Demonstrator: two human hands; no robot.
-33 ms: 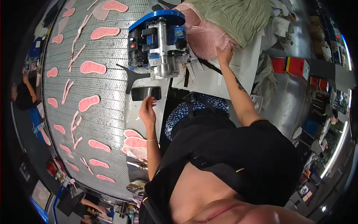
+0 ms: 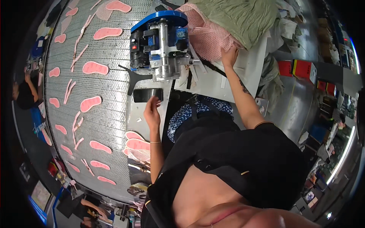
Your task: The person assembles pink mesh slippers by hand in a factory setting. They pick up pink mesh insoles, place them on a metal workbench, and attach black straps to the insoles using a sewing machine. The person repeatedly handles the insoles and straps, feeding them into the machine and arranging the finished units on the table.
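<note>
My right hand [image 2: 229, 57] reaches to the edge of a pile of pink mesh pieces [image 2: 207, 41] on the white tabletop [image 2: 245, 62]. Its fingertips are closed on that edge and partly hidden by the mesh. With fingers loosely bent and apart, my left hand [image 2: 152, 110] hovers empty beside a dark phone [image 2: 147, 95]. Below it, pink sole-shaped pieces [image 2: 137, 144] lie stacked at the table side, partly behind my left forearm. A blue-and-metal machine head [image 2: 161, 47] stands between the mesh pile and the belt.
On the left runs a wide mesh conveyor belt [image 2: 116, 121] carrying several pink sole-shaped pieces [image 2: 91, 103] and thin pink strips. An olive cloth [image 2: 237, 17] covers part of the mesh pile. Red boxes [image 2: 304, 70] stand at the right. Another person [image 2: 26, 89] is beyond the belt.
My left hand has shifted very slightly right, away from the phone. My right hand stays at the mesh edge.
</note>
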